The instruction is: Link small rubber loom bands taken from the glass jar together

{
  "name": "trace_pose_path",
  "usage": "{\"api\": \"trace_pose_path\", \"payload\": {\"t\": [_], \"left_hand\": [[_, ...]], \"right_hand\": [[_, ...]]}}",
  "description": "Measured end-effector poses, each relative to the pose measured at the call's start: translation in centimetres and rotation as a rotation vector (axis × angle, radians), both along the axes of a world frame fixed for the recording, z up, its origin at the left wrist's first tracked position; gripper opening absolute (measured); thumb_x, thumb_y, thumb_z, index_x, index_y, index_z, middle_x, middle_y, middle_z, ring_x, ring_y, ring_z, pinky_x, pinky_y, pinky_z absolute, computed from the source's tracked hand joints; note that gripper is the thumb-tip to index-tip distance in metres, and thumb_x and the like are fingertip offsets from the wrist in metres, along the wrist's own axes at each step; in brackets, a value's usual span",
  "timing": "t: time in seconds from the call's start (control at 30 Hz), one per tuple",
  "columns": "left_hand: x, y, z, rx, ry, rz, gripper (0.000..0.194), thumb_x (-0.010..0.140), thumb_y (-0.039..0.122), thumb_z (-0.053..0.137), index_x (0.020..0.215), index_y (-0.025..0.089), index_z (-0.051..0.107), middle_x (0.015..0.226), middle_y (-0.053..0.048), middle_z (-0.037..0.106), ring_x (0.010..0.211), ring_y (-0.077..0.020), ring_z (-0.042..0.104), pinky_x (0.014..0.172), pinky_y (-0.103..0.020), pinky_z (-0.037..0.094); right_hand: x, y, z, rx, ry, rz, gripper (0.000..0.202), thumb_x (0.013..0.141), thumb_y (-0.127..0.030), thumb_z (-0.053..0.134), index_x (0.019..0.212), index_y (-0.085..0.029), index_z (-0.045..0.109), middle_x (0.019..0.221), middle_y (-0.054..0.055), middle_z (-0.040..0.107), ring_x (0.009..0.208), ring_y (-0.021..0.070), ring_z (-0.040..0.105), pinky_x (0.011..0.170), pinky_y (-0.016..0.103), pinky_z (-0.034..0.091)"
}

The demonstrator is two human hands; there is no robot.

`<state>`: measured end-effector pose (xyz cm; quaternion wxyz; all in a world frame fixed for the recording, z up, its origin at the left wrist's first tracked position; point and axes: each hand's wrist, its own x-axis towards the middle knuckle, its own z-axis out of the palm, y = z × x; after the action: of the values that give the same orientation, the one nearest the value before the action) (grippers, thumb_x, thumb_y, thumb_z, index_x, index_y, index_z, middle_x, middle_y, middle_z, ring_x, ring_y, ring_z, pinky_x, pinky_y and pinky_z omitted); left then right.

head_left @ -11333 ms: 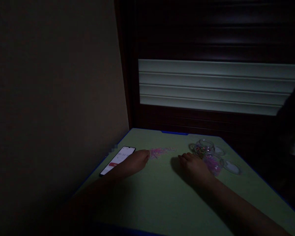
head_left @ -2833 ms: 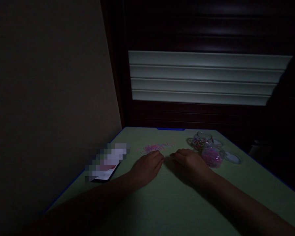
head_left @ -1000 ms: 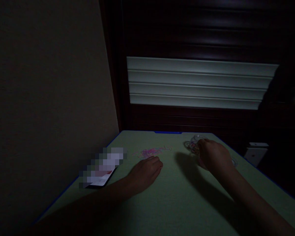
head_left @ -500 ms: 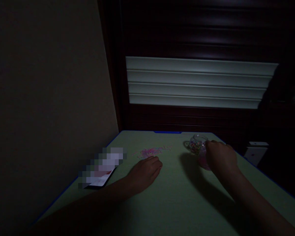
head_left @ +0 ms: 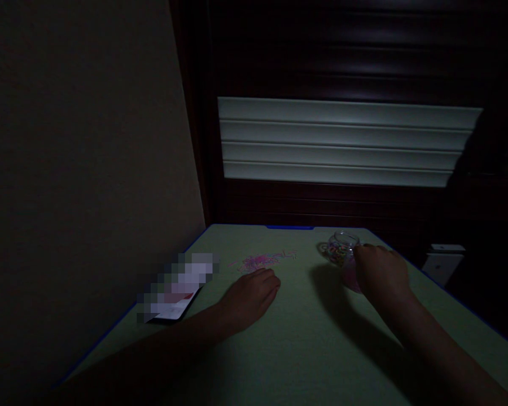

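— Pink jar [head_left: 350, 277] in question: set which way from the nearer hand?

— Just left of the right hand [head_left: 383, 273], under its fingertips and partly hidden by it; looked upright, with no clear long axis.

— Found the grip apart or clamped?

— Could not tell; saw only the back of the hand, with fingertips turned down at the jar and out of sight.

— And the left hand [head_left: 249, 296]?

— Rested well left of the pink jar, with fingers together in a loose curl; could not tell of anything held beneath. Saw pink bits [head_left: 260, 261] just past the fingertips, strewn sideways, roughly toward the jar.

— Noticed what else?

— Behind the pink jar and a little left, saw a clear pot [head_left: 338, 248] of coloured bits; far left of the jar, a phone [head_left: 175, 307].

— And the room?

— Looked dim. Under the pink jar, saw a pale green table [head_left: 305, 338] with a blue edge; far behind it, a dark panel [head_left: 322, 203] with white slats [head_left: 338, 144].
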<state>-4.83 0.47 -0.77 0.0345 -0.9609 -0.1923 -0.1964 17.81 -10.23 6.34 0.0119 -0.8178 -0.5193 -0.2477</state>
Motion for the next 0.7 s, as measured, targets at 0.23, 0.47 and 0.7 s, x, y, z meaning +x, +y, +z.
{"api": "trace_pose_path", "payload": {"t": [0.23,0.47,0.7], "left_hand": [[0.01,-0.07,-0.01,-0.002,-0.026,-0.010,0.019,0.088,0.018,0.033,0.085,0.017,0.052,0.081,-0.002,0.053,0.078,-0.0139,0.049,0.070,-0.027,0.039],[0.03,-0.01,-0.13,0.014,0.004,0.005,0.019,0.088,0.019,0.034,0.086,0.018,0.052,0.083,-0.003,0.053,0.079,-0.0143,0.049,0.071,-0.027,0.039],[0.01,0.05,-0.18,0.009,-0.014,-0.007,0.020,0.089,0.018,0.032,0.086,0.017,0.053,0.082,-0.003,0.054,0.079,-0.0141,0.050,0.070,-0.027,0.039]], "right_hand": [[-0.02,-0.09,0.04,0.015,-0.014,0.017,0.016,0.073,-0.012,0.046,0.075,-0.013,0.062,0.078,0.015,0.063,0.074,0.0239,0.060,0.059,0.031,0.035],[-0.10,-0.19,0.19,0.043,-0.029,0.039,0.018,0.072,-0.010,0.043,0.073,-0.013,0.061,0.075,0.013,0.062,0.072,0.0241,0.059,0.057,0.031,0.034],[-0.50,0.31,-0.28,0.062,-0.034,0.179,0.017,0.073,-0.011,0.045,0.079,-0.015,0.060,0.078,0.011,0.062,0.072,0.0219,0.058,0.056,0.029,0.032]]}}
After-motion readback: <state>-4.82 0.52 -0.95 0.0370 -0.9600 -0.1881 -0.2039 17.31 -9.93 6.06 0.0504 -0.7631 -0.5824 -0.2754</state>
